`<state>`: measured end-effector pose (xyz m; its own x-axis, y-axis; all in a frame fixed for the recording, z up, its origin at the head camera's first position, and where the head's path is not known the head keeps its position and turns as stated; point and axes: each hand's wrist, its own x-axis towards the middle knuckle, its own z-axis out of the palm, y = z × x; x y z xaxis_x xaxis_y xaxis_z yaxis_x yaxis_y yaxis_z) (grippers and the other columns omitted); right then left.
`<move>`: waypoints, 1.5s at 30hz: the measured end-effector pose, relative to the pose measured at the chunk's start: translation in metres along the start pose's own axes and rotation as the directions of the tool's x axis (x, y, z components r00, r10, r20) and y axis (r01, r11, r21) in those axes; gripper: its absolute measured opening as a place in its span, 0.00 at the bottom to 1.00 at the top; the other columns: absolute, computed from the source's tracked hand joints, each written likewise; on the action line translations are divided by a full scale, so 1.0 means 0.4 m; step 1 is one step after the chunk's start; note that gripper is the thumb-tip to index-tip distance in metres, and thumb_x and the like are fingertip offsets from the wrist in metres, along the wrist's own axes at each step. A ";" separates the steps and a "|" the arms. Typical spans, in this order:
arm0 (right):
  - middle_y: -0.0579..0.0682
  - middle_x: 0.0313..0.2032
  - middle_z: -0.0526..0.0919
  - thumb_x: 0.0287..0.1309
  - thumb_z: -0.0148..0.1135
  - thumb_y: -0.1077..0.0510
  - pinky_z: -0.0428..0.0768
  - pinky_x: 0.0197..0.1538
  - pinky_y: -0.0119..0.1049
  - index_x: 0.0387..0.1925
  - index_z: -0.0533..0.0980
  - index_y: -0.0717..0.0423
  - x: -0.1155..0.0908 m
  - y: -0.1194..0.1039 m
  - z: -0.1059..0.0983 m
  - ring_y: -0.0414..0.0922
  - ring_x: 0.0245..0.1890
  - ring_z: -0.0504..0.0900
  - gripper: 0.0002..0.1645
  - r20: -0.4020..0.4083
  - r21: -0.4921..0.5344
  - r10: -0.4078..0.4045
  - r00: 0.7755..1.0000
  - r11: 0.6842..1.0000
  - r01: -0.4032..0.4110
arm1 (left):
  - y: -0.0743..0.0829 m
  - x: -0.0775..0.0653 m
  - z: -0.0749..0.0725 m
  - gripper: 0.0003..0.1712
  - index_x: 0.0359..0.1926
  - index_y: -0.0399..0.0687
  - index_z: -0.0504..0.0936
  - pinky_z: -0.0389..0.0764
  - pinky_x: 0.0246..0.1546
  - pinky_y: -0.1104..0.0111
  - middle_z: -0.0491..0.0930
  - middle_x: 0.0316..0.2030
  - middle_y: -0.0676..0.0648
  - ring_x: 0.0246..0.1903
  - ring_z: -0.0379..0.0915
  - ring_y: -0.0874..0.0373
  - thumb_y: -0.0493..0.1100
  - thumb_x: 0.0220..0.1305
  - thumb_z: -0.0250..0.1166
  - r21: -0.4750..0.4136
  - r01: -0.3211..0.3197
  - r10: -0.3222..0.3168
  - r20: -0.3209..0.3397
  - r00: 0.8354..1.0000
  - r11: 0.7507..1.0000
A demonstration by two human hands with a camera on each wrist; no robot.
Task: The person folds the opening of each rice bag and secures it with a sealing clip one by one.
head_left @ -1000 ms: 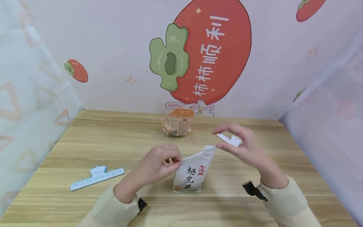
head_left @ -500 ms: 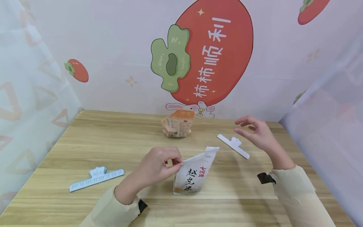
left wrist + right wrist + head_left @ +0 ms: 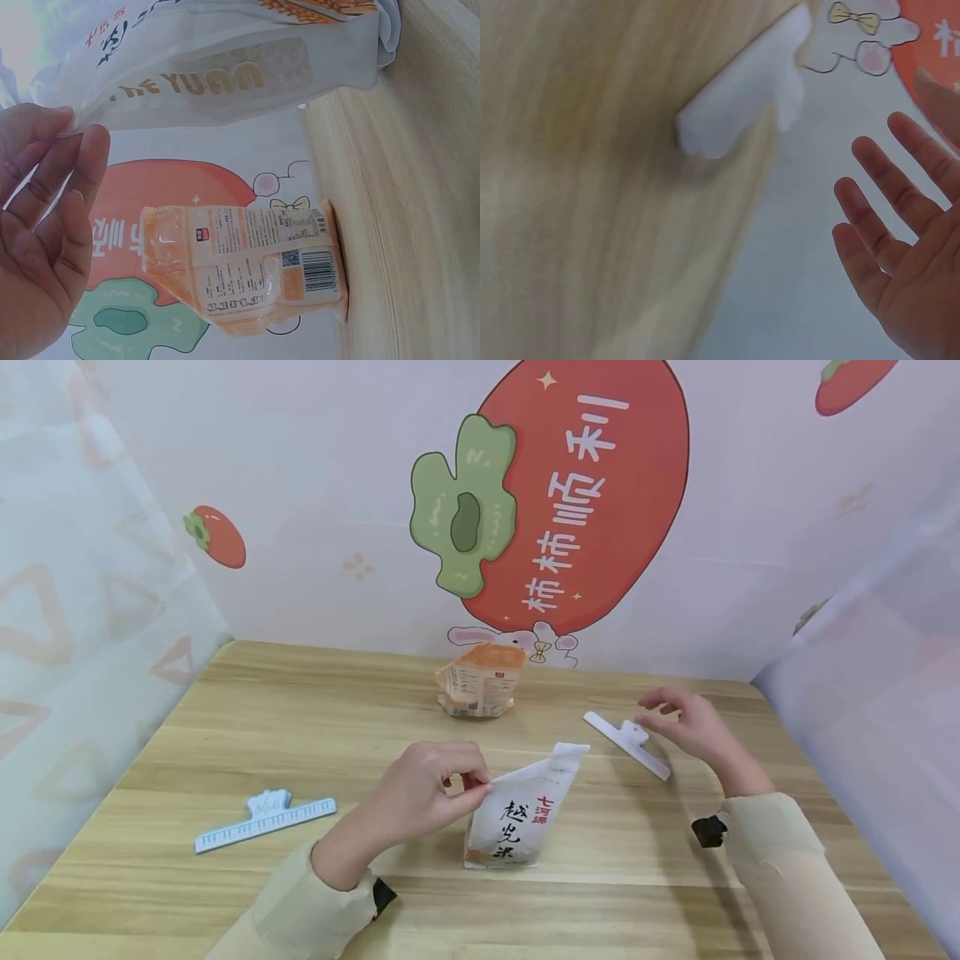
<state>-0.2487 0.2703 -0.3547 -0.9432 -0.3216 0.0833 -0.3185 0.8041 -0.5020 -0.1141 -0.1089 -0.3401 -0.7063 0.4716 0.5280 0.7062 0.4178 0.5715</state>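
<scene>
A white rice bag (image 3: 517,822) with black and red characters stands upright on the table in the head view. My left hand (image 3: 423,785) pinches its top left corner between thumb and fingertips; the left wrist view shows this hand (image 3: 45,217) with its other fingers loosely bent. The bag's top right corner sticks up unheld. To the right, a white sealing clip (image 3: 624,743) lies on the table. My right hand (image 3: 693,731) is beside it with fingers spread and holding nothing. In the right wrist view, a gap separates the clip (image 3: 742,86) from the fingers.
An orange package (image 3: 483,681) stands at the back, near the printed wall cloth (image 3: 322,485). At the left of the wooden table (image 3: 300,718) lies a light blue clip (image 3: 266,820) with a ruler-like bar. Cloth walls close in both sides.
My right hand has moved from beside the bag's top right corner rightward, then slightly lower beside the white clip. The left hand keeps its pinch on the bag. The head view has shifted slightly.
</scene>
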 end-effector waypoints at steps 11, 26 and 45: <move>0.64 0.46 0.78 0.55 0.63 0.48 0.76 0.44 0.49 0.49 0.73 0.64 0.019 0.085 0.038 0.59 0.44 0.76 0.27 0.092 0.003 0.091 0.992 0.996 -0.092 | -0.002 0.003 0.003 0.07 0.24 0.54 0.79 0.73 0.22 0.78 0.77 0.23 0.60 0.26 0.72 0.72 0.37 0.54 0.66 -0.028 0.037 -0.036 0.031 0.999 0.999; 0.59 0.39 0.79 0.50 0.68 0.56 0.72 0.35 0.35 0.43 0.77 0.62 0.033 0.106 0.070 0.48 0.34 0.76 0.19 0.135 -0.017 0.046 0.990 0.999 -0.044 | -0.001 0.001 0.005 0.07 0.24 0.54 0.80 0.72 0.21 0.77 0.78 0.24 0.60 0.26 0.72 0.72 0.37 0.54 0.66 -0.034 0.046 -0.045 0.027 0.999 0.998; 0.59 0.38 0.76 0.52 0.64 0.64 0.71 0.36 0.31 0.48 0.69 0.66 0.024 0.072 0.068 0.48 0.35 0.73 0.22 0.097 0.082 -0.025 0.995 0.997 0.017 | 0.005 0.005 0.002 0.07 0.24 0.54 0.79 0.73 0.21 0.76 0.77 0.23 0.60 0.26 0.72 0.71 0.38 0.54 0.66 -0.034 0.074 -0.072 0.037 0.997 0.997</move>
<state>-0.2644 0.2769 -0.3919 -0.9213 -0.3887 0.0116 -0.3257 0.7549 -0.5692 -0.1140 -0.1064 -0.3385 -0.7532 0.4689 0.4614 0.6503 0.4249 0.6298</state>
